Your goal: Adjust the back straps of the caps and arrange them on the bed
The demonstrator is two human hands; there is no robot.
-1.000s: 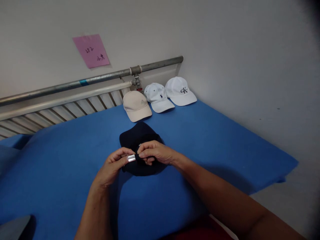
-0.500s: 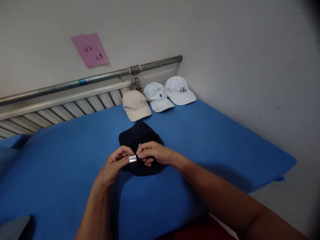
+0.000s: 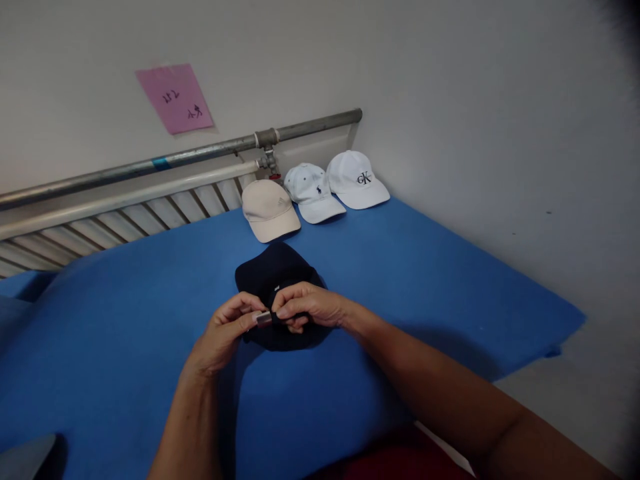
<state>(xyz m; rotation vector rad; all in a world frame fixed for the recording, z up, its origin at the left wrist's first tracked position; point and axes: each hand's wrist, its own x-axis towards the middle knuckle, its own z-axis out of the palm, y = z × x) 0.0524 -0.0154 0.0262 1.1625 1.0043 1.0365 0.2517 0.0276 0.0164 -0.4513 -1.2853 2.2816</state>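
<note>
Left hand [image 3: 217, 339] pinches silver rectangular metal buckle [image 3: 263, 319]; right hand [image 3: 320, 305], at buckle's 3 o'clock, pinches dark narrow fabric strap [image 3: 275, 317], axis 9-to-3. Navy fabric cap [image 3: 287, 267] sits beneath both, brim [image 3: 257, 272] toward 11.

Navy cap [image 3: 273, 267], silvery buckle [image 3: 264, 319], plain blue cover [image 3: 150, 320]
</note>
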